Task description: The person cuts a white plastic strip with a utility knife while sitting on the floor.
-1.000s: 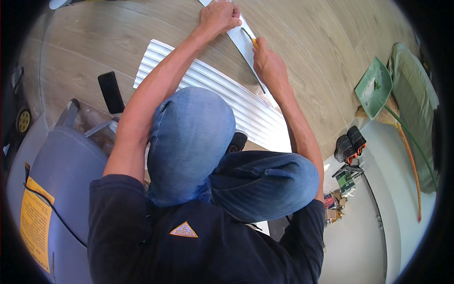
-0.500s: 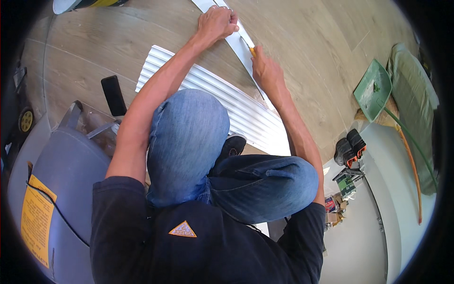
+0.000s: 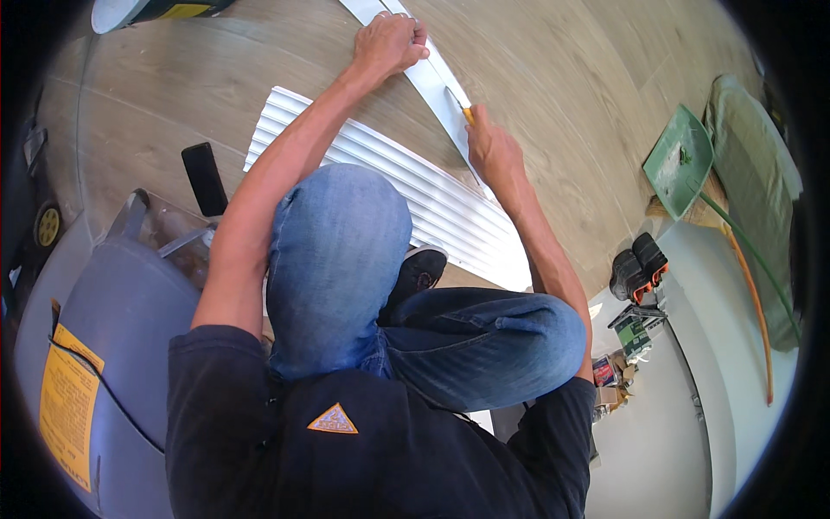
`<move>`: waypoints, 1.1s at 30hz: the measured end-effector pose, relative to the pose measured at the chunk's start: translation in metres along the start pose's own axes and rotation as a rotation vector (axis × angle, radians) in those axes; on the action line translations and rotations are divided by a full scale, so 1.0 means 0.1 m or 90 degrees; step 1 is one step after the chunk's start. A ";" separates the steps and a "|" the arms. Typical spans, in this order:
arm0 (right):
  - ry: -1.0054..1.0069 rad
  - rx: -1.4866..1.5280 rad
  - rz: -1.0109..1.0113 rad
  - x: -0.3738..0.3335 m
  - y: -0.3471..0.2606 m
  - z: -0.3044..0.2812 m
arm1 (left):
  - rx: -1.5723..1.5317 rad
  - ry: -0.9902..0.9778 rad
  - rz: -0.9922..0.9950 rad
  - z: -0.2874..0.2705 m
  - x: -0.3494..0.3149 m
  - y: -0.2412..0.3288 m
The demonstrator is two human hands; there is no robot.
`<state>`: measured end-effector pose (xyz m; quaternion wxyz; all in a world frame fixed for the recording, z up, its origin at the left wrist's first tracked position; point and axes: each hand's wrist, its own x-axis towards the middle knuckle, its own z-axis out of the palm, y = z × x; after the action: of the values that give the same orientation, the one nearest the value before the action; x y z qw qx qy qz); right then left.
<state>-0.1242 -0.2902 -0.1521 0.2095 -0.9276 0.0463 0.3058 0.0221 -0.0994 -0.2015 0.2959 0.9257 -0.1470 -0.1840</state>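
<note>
White strip (image 3: 434,83) at twelve o'clock lies under the left hand (image 3: 388,45), fingers curled together; right hand (image 3: 496,156) at one o'clock clamps fingers round yellow-handled cutter (image 3: 468,114)

The left forearm (image 3: 298,156) is stretched toward the top centre of the frame, where the left hand (image 3: 387,45) is held with its back turned up and its fingers (image 3: 420,35) bent. The right forearm (image 3: 548,232) is angled up and inward from right of centre; the right hand (image 3: 495,154), lower in the frame, is closed in a grip. Both knees (image 3: 341,212) are kept bent.
</note>
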 end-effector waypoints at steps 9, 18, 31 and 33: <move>-0.019 0.001 0.020 -0.17 0.11 0.01 | -0.018 -0.028 -0.011 -0.01 0.00 0.00; -0.023 -0.001 0.015 -0.35 0.28 0.05 | -0.005 -0.014 0.010 -0.06 0.01 0.05; -0.046 -0.007 0.055 -0.71 0.50 0.08 | -0.027 0.021 0.028 -0.04 0.03 0.06; -0.046 -0.003 0.058 -0.76 0.55 0.08 | -0.017 -0.003 -0.010 -0.02 0.05 0.06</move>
<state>-0.2018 -0.3399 -0.1330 0.1946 -0.9136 0.0801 0.3480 0.0263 -0.1052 -0.1977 0.3062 0.9224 -0.1381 -0.1904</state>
